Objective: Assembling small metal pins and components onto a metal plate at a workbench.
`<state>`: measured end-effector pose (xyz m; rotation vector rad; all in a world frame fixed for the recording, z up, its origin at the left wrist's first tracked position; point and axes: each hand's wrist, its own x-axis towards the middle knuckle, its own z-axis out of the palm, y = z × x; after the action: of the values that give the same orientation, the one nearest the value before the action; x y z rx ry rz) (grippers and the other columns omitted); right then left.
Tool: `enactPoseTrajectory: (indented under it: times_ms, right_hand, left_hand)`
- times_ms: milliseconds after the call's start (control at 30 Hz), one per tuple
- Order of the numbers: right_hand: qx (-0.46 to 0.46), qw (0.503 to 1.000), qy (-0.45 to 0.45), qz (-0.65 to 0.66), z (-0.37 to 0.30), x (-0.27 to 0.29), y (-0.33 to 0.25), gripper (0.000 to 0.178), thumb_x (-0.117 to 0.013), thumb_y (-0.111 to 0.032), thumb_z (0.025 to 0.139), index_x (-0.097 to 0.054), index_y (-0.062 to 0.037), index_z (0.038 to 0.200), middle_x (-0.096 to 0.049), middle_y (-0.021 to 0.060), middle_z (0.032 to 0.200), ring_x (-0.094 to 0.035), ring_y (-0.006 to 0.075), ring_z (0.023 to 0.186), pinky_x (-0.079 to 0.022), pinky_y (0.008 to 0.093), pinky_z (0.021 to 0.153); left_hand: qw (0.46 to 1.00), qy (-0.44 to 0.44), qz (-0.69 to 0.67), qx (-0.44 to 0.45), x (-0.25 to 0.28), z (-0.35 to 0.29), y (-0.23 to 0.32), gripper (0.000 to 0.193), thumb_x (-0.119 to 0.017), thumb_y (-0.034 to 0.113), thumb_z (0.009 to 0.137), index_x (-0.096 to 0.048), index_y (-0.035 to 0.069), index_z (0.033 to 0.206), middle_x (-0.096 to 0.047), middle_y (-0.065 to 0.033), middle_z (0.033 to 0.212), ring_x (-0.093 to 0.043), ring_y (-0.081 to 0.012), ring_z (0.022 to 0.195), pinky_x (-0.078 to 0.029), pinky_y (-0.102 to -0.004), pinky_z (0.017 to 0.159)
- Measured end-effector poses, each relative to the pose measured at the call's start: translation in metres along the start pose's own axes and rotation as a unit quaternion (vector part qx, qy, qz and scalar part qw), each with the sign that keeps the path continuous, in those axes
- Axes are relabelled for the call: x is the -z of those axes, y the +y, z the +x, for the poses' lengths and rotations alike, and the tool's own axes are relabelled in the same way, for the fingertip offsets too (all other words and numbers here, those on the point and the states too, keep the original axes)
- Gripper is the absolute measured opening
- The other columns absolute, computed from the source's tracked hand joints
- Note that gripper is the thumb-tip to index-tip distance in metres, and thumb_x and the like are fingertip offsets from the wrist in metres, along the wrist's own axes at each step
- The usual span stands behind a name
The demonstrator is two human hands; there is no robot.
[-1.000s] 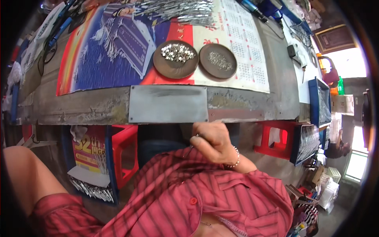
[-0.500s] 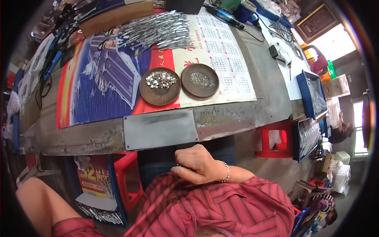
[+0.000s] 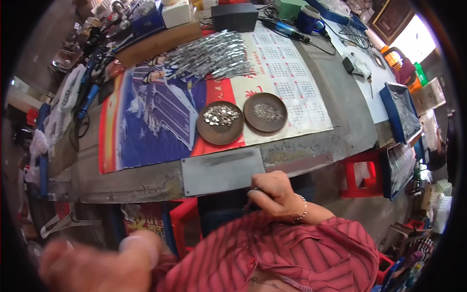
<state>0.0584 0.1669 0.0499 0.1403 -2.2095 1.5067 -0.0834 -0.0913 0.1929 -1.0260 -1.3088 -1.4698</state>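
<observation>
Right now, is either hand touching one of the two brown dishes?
No, the curled right hand is by the table's near edge and the blurred left hand lower left, both apart from the dishes.

Along the worktop's (image 3: 131, 187) front edge, the flat metal plate (image 3: 221, 170) gives a low way in, though the right hand (image 3: 275, 193) sits at its right corner. From there the left brown dish (image 3: 219, 137) and right brown dish (image 3: 265, 128) block the middle, too close together for a hand between them. The blue side of the calendar poster (image 3: 155, 148) offers a broad lane to their left, ending at the blue-handled tool (image 3: 89, 100) near the left edge; its date columns are open rightward. Toward the far edge, heaped silvery strips (image 3: 209, 56) obstruct, backed by a taller brown box (image 3: 160, 44) and black box (image 3: 235, 18).
</observation>
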Motion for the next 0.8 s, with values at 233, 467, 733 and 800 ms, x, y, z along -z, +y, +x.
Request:
enactPoseTrajectory:
  times_ms: [233, 467, 733, 800]
  right_hand:
    - [-0.069, 0.993, 0.098, 0.022, 0.001, -0.002, 0.003, 0.023, -0.056, -0.005, 0.083, -0.045, 0.0015, 0.065, -0.039, 0.0123, 0.056, -0.041, 0.0272, 0.045, -0.031, 0.0345, 0.044]
    - [-0.074, 0.986, 0.121, -0.089, 0.008, -0.002, 0.014, 0.015, -0.054, -0.007, 0.084, -0.055, 0.0017, 0.072, -0.043, 0.0124, 0.059, -0.048, 0.0277, 0.05, -0.035, 0.0347, 0.045]
    - [-0.115, 0.988, 0.103, -0.002, -0.003, -0.004, 0.033, 0.033, -0.047, -0.02, 0.093, -0.045, 0.0006, 0.067, -0.04, 0.0143, 0.056, -0.044, 0.0287, 0.045, -0.034, 0.0352, 0.043]
    - [-0.155, 0.978, 0.139, -0.001, -0.006, -0.001, 0.044, 0.042, -0.037, -0.028, 0.098, -0.045, -0.0024, 0.066, -0.043, 0.0075, 0.053, -0.04, 0.0189, 0.041, -0.034, 0.0305, 0.043]
  left_hand:
    - [0.786, -0.317, -0.271, 0.456, -0.103, -0.166, 0.008, 0.046, -0.056, -0.006, 0.081, -0.042, -0.002, 0.125, -0.053, -0.0141, 0.113, -0.056, -0.0206, 0.099, -0.045, -0.0304, 0.086]
    - [0.775, -0.36, -0.231, 0.465, -0.123, -0.181, 0.004, 0.032, -0.049, -0.008, 0.084, -0.049, -0.001, 0.116, -0.053, -0.0142, 0.097, -0.056, -0.0198, 0.076, -0.045, -0.0278, 0.065]
    - [0.623, -0.231, -0.397, 0.633, -0.125, -0.198, 0.018, 0.026, -0.045, 0.001, 0.095, -0.047, -0.001, 0.121, -0.054, -0.0021, 0.092, -0.048, -0.0056, 0.075, -0.042, -0.0189, 0.068]
    - [0.604, -0.214, -0.403, 0.653, -0.123, -0.201, 0.021, 0.027, -0.046, 0.001, 0.095, -0.047, -0.001, 0.121, -0.055, -0.0017, 0.091, -0.047, -0.0049, 0.072, -0.041, -0.0177, 0.065]
